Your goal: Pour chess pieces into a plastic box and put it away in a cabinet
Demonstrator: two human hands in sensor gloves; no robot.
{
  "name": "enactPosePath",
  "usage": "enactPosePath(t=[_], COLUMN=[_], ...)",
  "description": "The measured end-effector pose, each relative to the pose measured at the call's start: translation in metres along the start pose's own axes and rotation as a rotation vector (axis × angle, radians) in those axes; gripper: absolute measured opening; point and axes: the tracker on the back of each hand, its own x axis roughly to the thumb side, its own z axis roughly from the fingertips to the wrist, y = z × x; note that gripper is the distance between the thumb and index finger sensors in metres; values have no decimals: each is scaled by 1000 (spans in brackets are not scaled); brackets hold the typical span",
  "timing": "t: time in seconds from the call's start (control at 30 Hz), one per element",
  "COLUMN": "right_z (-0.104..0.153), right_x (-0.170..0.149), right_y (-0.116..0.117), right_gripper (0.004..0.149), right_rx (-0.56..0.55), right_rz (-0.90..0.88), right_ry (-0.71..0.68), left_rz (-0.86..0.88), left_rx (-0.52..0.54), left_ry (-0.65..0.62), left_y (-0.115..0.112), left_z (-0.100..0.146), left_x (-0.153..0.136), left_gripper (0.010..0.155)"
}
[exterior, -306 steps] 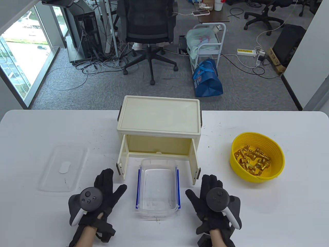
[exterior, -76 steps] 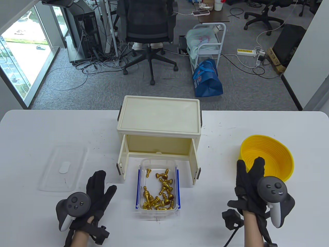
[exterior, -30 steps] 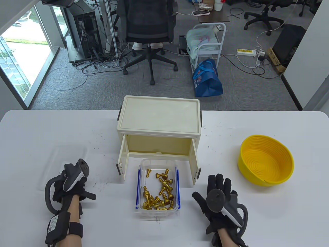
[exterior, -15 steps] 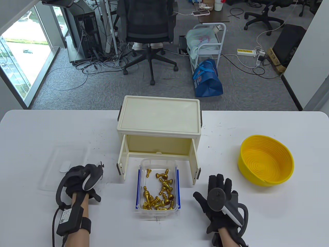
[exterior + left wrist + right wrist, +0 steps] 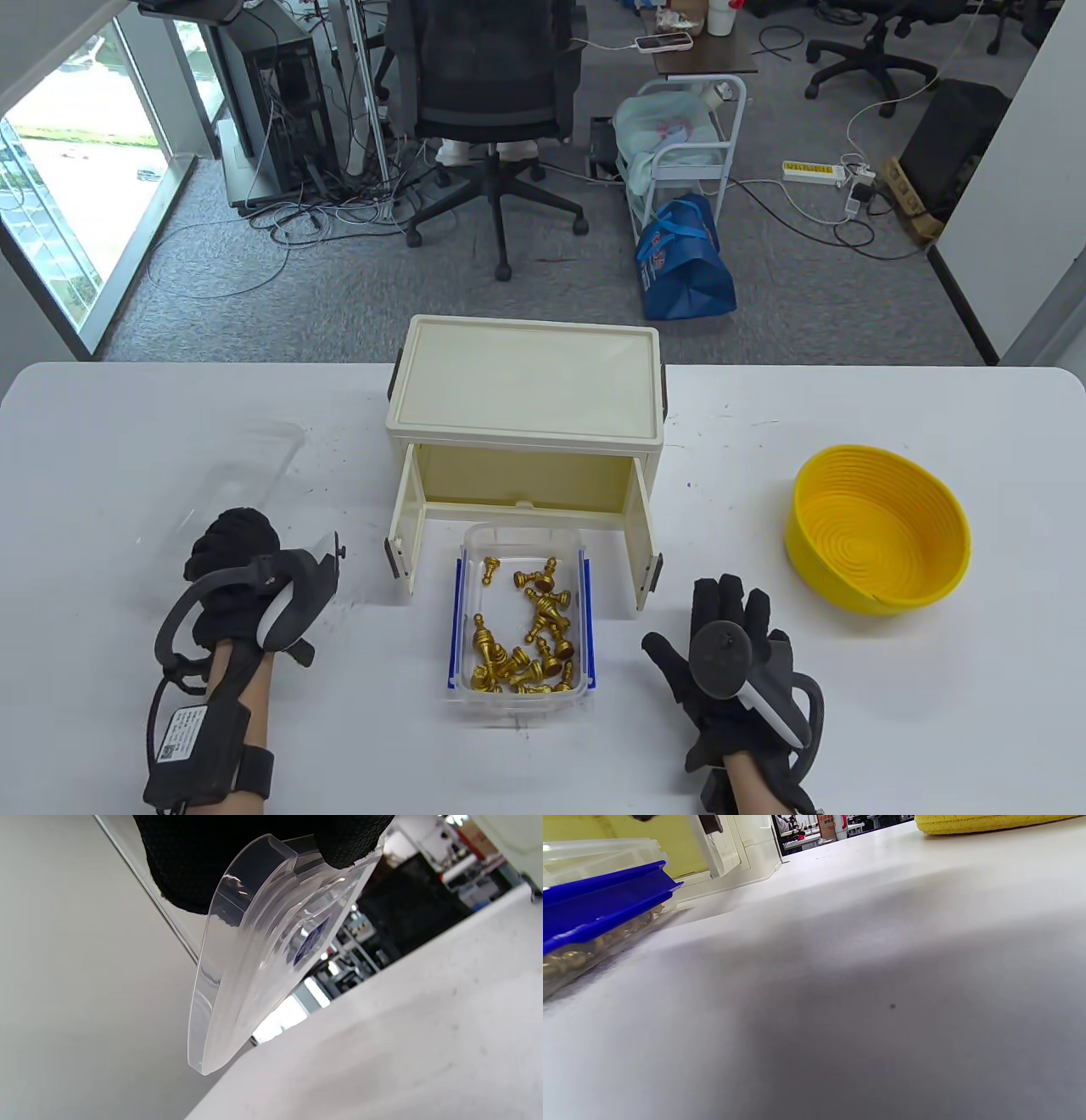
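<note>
**Two hands at the table: left gripping the clear lid, right lying flat**

Table view. Two gloved hands are entering from the bottom edge. The left hand (image 5: 233, 577) is gripping the near end of the clear lid (image 5: 254, 475), which is tilting up off the white table (image 5: 127, 424) with its far end pointing away from the person. The right hand (image 5: 730, 654) is lying flat on the table with fingers spread, holding nothing, just beside the right side of the plastic box (image 5: 520, 624). The box is sitting open-topped between the two hands, directly in front of the cream cabinet (image 5: 526, 399), whose two doors are standing open. The box is transparent with blue clips along both long sides. Gold chess pieces (image 5: 526, 637) are lying loosely inside it, mostly toward the near end. The yellow bowl (image 5: 878, 531) is sitting well apart at the right, showing only its ribbed inner surface.

Left wrist view. Black gloved fingers (image 5: 191, 861) are pinching the lid (image 5: 254, 955) at the top of the frame. The lid is hanging edge-on above the table, showing a rounded corner, a stepped rim and a blue mark seen through the plastic.

Right wrist view. The camera is sitting low over the table (image 5: 861, 984); the hand itself is out of frame. The box (image 5: 594, 925) is appearing at the left with one blue clip (image 5: 602, 904) and gold pieces behind its clear wall. The cabinet (image 5: 734, 849) is standing behind it, and the bowl (image 5: 988, 822) is showing at the top right.
</note>
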Motion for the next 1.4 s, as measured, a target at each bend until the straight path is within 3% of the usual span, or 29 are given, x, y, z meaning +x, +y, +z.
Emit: enactPosePath(t=[0.1, 0.3, 0.47, 0.7, 0.87, 0.97, 1.2, 1.4], right_z=[1, 5, 5, 6, 5, 5, 5, 5], right_x=[1, 3, 3, 1, 0, 0, -1, -2], right_y=[-1, -2, -2, -4, -4, -4, -5, -5], right_gripper=[90, 89, 89, 89, 89, 89, 89, 89], right_rx=[-10, -26, -28, -29, -25, -24, -19, -19], right_rz=[7, 17, 11, -7, -17, -21, -24, -30], right_ry=[-5, -20, -21, -16, -15, -13, -9, -10], left_rz=[118, 549, 934, 1415, 1819, 1962, 2065, 2009], left_rx=[87, 267, 309, 139, -177, -339, -594, -751], left_ry=[26, 31, -46, -204, -329, -353, -399, -461], left_y=[33, 94, 126, 140, 126, 115, 91, 73], left_z=[7, 26, 37, 42, 45, 48, 56, 71], left_x=[-17, -57, -76, -68, -46, -33, -6, 16], left_gripper=[43, 43, 43, 43, 44, 44, 47, 49])
